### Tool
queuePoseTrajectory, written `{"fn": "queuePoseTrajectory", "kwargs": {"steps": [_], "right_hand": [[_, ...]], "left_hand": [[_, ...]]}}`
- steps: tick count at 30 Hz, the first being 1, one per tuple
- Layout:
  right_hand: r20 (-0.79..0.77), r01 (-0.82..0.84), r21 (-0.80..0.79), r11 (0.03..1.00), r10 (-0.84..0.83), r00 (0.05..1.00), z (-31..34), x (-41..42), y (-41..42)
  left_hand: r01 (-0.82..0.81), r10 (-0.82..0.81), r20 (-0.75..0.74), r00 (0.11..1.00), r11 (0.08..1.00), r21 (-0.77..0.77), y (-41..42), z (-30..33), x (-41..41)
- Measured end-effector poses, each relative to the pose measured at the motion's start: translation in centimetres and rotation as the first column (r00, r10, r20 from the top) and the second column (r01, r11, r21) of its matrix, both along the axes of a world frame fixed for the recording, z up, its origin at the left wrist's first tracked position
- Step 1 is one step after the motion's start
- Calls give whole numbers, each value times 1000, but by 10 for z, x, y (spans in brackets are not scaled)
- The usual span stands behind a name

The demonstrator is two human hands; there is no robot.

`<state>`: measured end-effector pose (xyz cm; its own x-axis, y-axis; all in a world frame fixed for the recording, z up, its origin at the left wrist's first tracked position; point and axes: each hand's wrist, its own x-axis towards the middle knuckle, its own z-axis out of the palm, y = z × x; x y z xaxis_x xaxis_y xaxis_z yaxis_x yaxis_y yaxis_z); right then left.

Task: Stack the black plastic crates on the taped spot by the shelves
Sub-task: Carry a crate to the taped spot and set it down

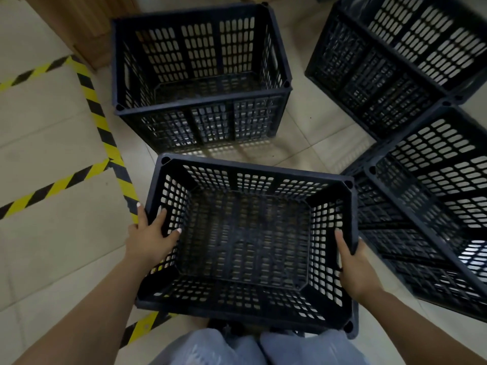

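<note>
A pale tiled floor [52, 246] carries yellow-and-black tape [105, 138] marking squares at the left, with two stacked crates [200, 83] ahead and more crates [421, 127] leaning at the right. The nearest black crate [247, 241] is empty and sits just right of the tape, between both arms; the left hand [151, 237] curls over its left rim and the right hand [353, 262] grips its right rim
</note>
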<state>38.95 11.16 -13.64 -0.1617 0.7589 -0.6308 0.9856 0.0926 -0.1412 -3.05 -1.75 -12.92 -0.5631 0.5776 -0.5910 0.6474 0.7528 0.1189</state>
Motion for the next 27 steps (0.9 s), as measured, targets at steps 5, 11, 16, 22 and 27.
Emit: {"fn": "queuePoseTrajectory", "kwargs": {"steps": [5, 11, 16, 22, 27], "right_hand": [[-66, 38, 63, 997, -34, 997, 9, 6, -3], [-26, 51, 75, 996, -49, 998, 56, 13, -2], [34, 33, 101, 994, -37, 999, 115, 14, -5], [-13, 21, 141, 990, -19, 1000, 201, -6, 3], [-64, -77, 156, 985, 88, 994, 261, -47, 18]], "left_hand": [[-57, 56, 11, 998, 998, 27, -2, 0, -4], [-107, 101, 87, 991, 992, 67, -4, 42, 8], [-186, 174, 102, 980, 975, 124, -24, 99, 22], [-187, 181, 53, 982, 970, 156, -48, 184, 18], [-181, 184, -24, 983, 979, 93, -76, 240, -7]]}}
